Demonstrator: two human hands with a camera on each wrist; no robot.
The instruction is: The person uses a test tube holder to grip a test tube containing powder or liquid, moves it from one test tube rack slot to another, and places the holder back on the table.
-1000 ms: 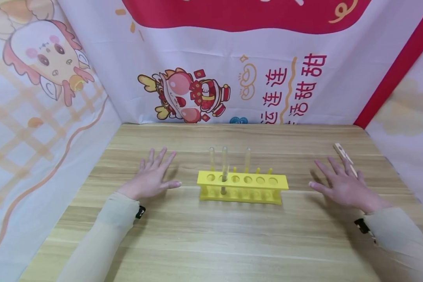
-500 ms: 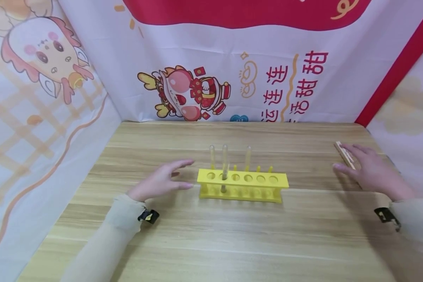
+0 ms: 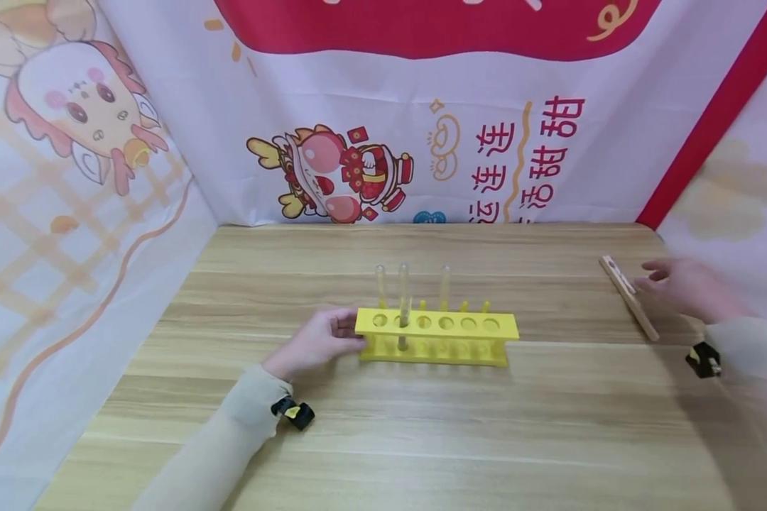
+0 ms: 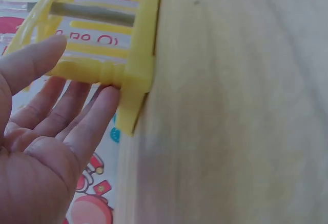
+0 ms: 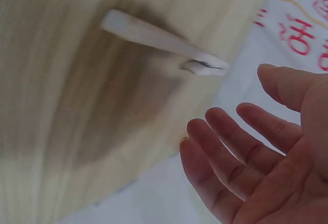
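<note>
A yellow test tube rack (image 3: 436, 331) stands near the middle of the table in the head view. My left hand (image 3: 316, 344) is at its left end, thumb in front and fingers behind. In the left wrist view, the left fingers (image 4: 95, 121) meet the rack's end post while the thumb overlaps its side. One clear test tube (image 3: 404, 287) with a dark grey lower part stands in a rack hole. Far right on the table lies a wooden test tube clamp (image 3: 629, 298). Beside it, apart, hovers my right hand (image 3: 690, 287), its fingers loosely bent and holding nothing.
Two clear tubes, one at the left (image 3: 381, 284) and another farther right (image 3: 445, 287), stand along the rack's back, among short yellow pegs. Printed cloth (image 3: 358, 85) hangs behind the wooden table (image 3: 409, 440) and at both sides.
My left hand has moved right from lying spread on the table to the rack's end. My right hand has lifted and moved right past the wooden clamp, which now shows fully.
</note>
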